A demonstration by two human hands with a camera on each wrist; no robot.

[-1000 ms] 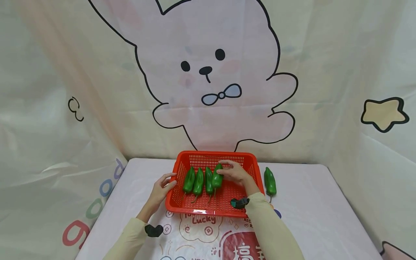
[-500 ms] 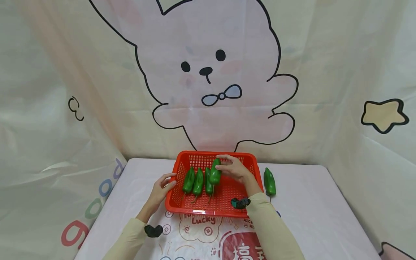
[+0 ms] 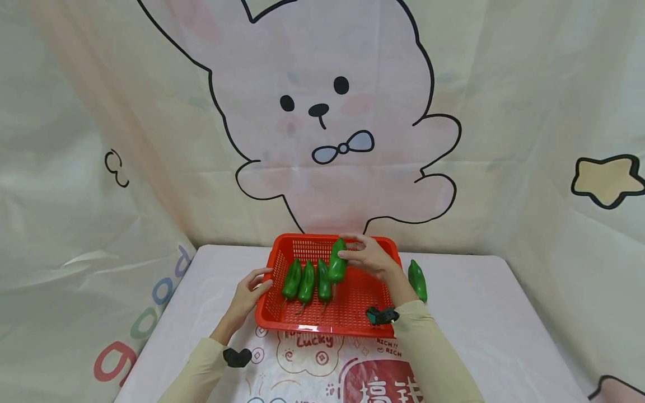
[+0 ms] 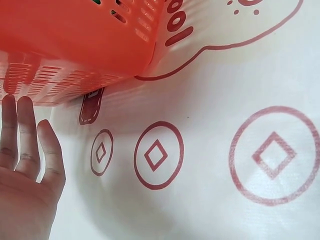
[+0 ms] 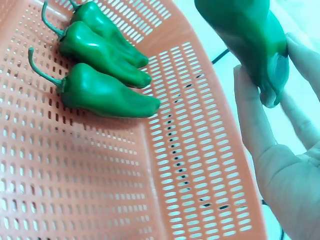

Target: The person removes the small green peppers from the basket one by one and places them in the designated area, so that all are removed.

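Observation:
A green pepper point(image 3: 337, 262) is pinched between the thumb and fingers of my right hand point(image 3: 370, 258), raised over the back part of the red basket point(image 3: 322, 328). The right wrist view shows this green pepper point(image 5: 250, 45) with its tip between the fingers, above the basket's rim. Three more green peppers lie side by side in the basket's left half: a left one point(image 3: 291, 280), a middle one point(image 3: 306, 284) and a right one point(image 3: 324, 281). My left hand point(image 3: 246, 296) rests its fingertips at the basket's left side, fingers loosely extended.
Another green pepper point(image 3: 417, 281) lies on the white table right of the basket, partly hidden by the right forearm. The tablecloth point(image 3: 312, 358) has red printed drawings and lettering in front. A curtain point(image 3: 322, 184) with a cartoon animal hangs behind the table.
My right hand has lifted the green pepper up from beside the other three, shifting it first slightly left, then back right. My left hand has stayed at the basket's side.

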